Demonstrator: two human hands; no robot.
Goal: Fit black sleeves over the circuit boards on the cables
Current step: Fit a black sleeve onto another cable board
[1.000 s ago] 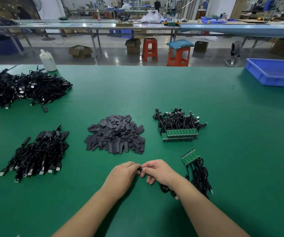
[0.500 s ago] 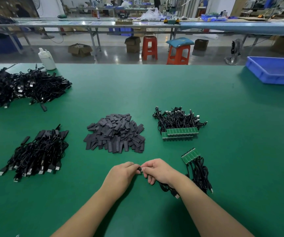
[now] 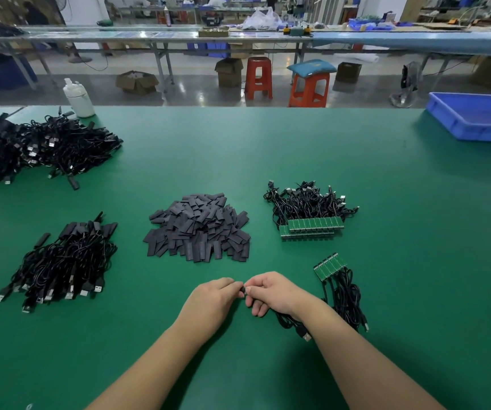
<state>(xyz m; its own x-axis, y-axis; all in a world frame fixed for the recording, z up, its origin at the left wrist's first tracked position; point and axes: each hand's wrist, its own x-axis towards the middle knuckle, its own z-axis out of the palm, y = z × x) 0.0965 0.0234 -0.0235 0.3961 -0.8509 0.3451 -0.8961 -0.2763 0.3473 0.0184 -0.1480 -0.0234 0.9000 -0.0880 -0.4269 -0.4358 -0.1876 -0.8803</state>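
Observation:
My left hand [image 3: 210, 300] and my right hand [image 3: 271, 292] meet fingertip to fingertip low on the green table, pinching a small black sleeve [image 3: 243, 290] between them; the board inside is hidden. A black cable [image 3: 290, 322] trails from under my right hand, its USB plug lying by my wrist. A heap of loose black sleeves [image 3: 198, 227] lies just beyond my hands. To the right, a short row of bare green boards on cables [image 3: 330, 265] lies close by, and a larger stack of such boards [image 3: 312, 226] sits farther back.
A bundle of sleeved cables [image 3: 63, 261] lies at the left, a big pile of black cables [image 3: 31, 149] at the far left. A white bottle [image 3: 78, 97] stands at the table's back edge, a blue tray [image 3: 475, 116] at the back right.
My hands have stayed together in the same spot, with only small finger movement on the sleeve. The view has shifted slightly.

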